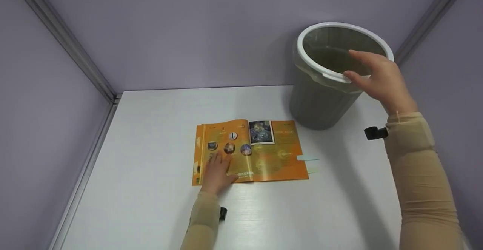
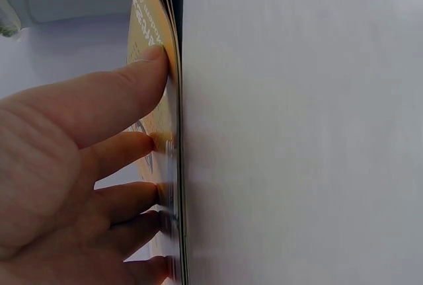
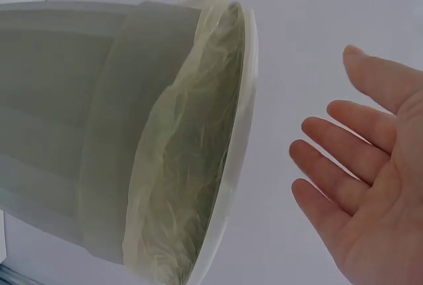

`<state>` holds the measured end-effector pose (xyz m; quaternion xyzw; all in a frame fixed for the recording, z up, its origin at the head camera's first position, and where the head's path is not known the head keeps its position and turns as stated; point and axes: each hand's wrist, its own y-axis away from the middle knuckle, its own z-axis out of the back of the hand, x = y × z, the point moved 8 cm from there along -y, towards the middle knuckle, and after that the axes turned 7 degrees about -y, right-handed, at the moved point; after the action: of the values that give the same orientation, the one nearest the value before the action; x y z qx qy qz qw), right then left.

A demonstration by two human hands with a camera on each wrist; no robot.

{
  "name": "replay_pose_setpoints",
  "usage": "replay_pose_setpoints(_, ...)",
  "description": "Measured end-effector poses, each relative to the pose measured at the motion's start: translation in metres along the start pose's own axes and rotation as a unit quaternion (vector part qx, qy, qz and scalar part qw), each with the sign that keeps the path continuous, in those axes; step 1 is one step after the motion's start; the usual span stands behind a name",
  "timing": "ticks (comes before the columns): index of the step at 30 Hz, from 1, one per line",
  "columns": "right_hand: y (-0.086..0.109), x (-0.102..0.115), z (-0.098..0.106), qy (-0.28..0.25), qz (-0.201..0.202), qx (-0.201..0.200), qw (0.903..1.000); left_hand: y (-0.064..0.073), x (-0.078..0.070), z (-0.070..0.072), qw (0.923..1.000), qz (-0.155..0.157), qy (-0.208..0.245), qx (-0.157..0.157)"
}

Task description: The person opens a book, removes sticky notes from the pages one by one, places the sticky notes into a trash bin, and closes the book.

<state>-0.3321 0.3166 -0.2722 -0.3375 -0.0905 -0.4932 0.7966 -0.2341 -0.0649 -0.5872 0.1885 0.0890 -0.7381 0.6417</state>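
Observation:
An orange magazine (image 1: 279,163) lies spread open on the white table, with a painting picture on its right page and round photos on the left. My left hand (image 1: 217,174) rests on the lower part of the left page, its fingertips and thumb touching the paper in the left wrist view. Up at the right, my right hand (image 1: 386,78) is raised above the rim of a grey trash can (image 1: 320,102), thumb and fingers spread with nothing between them. In the right wrist view its fingers (image 3: 337,179) stand apart from the white rim (image 3: 231,172).
A thin plastic liner (image 3: 172,146) is folded over the can's edge under the rim. Pale sticky tabs (image 1: 307,158) poke out from the magazine's right side. Grey wall panels (image 1: 188,34) enclose the white table (image 1: 143,129) at the back and sides.

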Motion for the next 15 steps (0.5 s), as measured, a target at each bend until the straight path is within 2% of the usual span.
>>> replay_pose_setpoints(9, 0.013, 0.025, -0.013, -0.024, 0.076, -0.002, 0.9968, 0.0, 0.0, 0.001, 0.9999, -0.006, -0.004, -0.011)
replay_pose_setpoints(15, 0.028, 0.034, -0.026, -0.03, 0.126, -0.008, 0.9915, 0.0, 0.001, 0.0, 0.9999, -0.002, 0.002, -0.01)
